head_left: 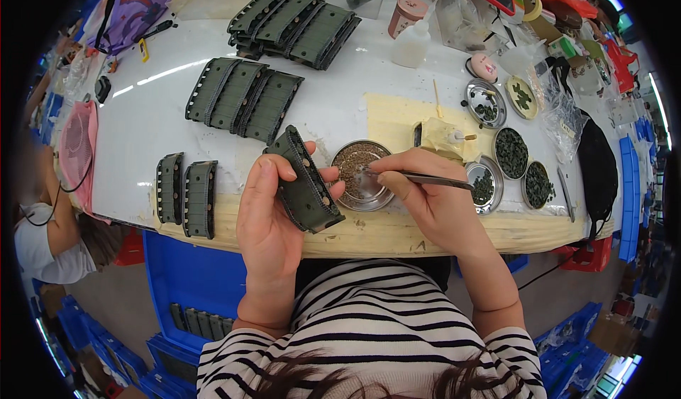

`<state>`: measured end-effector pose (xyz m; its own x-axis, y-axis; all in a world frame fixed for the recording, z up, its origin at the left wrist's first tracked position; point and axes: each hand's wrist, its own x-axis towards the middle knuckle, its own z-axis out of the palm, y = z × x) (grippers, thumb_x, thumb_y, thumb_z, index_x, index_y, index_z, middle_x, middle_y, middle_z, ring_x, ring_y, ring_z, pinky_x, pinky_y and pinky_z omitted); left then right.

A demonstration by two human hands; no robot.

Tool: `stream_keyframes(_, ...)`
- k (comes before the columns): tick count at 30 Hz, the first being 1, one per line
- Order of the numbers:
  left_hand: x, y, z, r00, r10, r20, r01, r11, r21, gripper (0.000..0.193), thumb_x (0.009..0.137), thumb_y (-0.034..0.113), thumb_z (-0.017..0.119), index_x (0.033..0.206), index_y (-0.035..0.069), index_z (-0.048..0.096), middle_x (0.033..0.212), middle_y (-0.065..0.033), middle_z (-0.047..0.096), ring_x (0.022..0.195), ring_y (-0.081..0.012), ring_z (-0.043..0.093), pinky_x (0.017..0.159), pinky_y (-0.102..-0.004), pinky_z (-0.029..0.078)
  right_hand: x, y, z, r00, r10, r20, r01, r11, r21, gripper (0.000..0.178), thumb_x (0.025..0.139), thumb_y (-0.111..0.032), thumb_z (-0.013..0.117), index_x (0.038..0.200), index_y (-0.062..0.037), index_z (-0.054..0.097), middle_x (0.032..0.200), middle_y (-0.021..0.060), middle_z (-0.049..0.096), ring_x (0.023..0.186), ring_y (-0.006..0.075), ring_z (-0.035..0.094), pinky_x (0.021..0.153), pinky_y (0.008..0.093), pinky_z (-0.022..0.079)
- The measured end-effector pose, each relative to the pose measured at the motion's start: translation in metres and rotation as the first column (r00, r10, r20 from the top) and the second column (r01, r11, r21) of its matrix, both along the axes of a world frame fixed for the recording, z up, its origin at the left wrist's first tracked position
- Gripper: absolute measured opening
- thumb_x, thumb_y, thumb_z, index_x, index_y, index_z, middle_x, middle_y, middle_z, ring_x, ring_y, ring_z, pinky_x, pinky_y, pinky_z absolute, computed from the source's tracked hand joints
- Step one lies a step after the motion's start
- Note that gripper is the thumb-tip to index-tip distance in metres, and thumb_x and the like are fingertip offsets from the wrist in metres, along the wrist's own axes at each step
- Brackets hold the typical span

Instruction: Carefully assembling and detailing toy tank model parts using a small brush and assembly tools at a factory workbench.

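cluttered white workbench [142,122] holds rows of green strips, and near its front edge the left hand [268,218] grips a green strip [306,180] upright while the right hand [425,193] pinches tweezers [434,180] over a metal dish [360,175] of tiny parts, best dipped gently, lifting one.

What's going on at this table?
A person in a striped top sits at a white worktable. The left hand holds up a dark green ribbed strip studded with small metal dots. The right hand holds tweezers, tips dipped into a round metal dish of tiny brownish pieces. More green strips lie stacked and spread across the table, and other small dishes hold dark green bits.
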<state>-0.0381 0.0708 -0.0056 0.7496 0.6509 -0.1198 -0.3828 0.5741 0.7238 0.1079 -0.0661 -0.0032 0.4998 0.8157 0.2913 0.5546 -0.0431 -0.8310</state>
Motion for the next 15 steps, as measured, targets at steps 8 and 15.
stream_keyframes(8,-0.0003,-0.0003,-0.0008,1.000,0.000,-0.004,0.000,1.000,-0.003,0.029,0.102,0.027,0.033,0.089,0.004,0.045,0.118,-0.0192,0.049,0.098,-0.0289,0.062,0.083,-0.0415,0.057,-0.0003,0.0026,-0.0026,1.000,0.008,0.005,-0.008,0.999,-0.035,0.013,0.083,-0.011,0.067,0.092,-0.0019,0.065,0.079,0.0115,0.064,0.067,0.0260,0.060,0.060,0.0319,0.047)
stream_keyframes(15,-0.0005,0.0002,-0.0020,1.000,-0.005,0.006,0.005,1.000,0.002,0.029,0.102,0.027,0.033,0.089,0.004,0.045,0.118,-0.0190,0.049,0.099,-0.0289,0.062,0.083,-0.0419,0.057,-0.0004,0.0034,0.0020,0.999,0.038,0.024,-0.035,0.996,-0.084,0.015,0.087,-0.009,0.063,0.098,0.0013,0.067,0.082,0.0099,0.066,0.072,0.0181,0.061,0.064,0.0278,0.048)
